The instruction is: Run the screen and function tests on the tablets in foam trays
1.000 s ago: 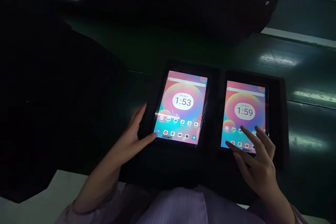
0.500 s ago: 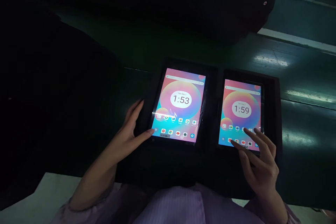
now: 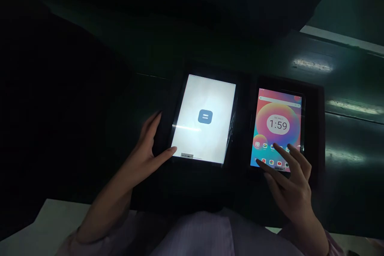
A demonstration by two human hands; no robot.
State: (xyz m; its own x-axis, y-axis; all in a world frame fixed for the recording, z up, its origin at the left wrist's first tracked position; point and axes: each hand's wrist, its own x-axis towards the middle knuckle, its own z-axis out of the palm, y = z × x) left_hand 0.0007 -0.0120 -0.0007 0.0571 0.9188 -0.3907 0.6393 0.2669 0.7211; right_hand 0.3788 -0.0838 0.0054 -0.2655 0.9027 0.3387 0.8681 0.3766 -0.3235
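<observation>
Two lit tablets lie side by side in dark surrounds on the bench. The left tablet has a white screen with a blue square icon in its middle. My left hand is spread at its lower left; the thumb tip rests at the screen's corner and the fingers point up beside the dark surround. The right tablet displays a colourful home screen reading 1:59. Over its lower part is my right hand, fingers apart and holding nothing, with the index fingertip at the bottom left icon. Whether that fingertip touches the glass, I cannot tell.
A dark green bench top with light reflections extends to the right. Dark cloth hangs across the far side and left, shading the tablets. A pale metal strip runs along the upper right.
The left tablet's screen has gone from the home screen at 1:53 to white with a blue icon. My right hand has shifted slightly left over the right tablet.
</observation>
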